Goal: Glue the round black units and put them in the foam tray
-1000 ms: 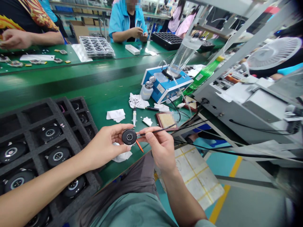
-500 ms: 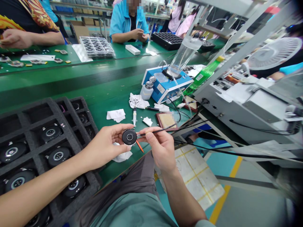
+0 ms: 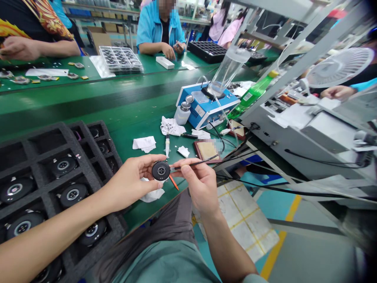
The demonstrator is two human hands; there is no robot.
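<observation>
My left hand (image 3: 132, 181) pinches a small round black disc part (image 3: 160, 171) by its rim, held up over the near edge of the green bench (image 3: 118, 110). My right hand (image 3: 198, 182) grips a thin black pen-like tool (image 3: 194, 164) on a cable, its tip touching the disc's right side. An orange-tipped stick (image 3: 173, 182) lies just under the disc. A crumpled white wipe (image 3: 151, 194) sits under my left hand.
A black foam tray (image 3: 38, 157) with several round parts fills the left. A blue dispenser box (image 3: 207, 104), syringe (image 3: 167, 145), wipes, a brown pad (image 3: 207, 150), green bottle (image 3: 253, 93) and white fan (image 3: 338, 67) stand ahead. Other people work across the bench.
My hands, the disc and the tool have stayed put. The person in blue across the bench has lowered and parted their hands; another hand has come into view at far right.
</observation>
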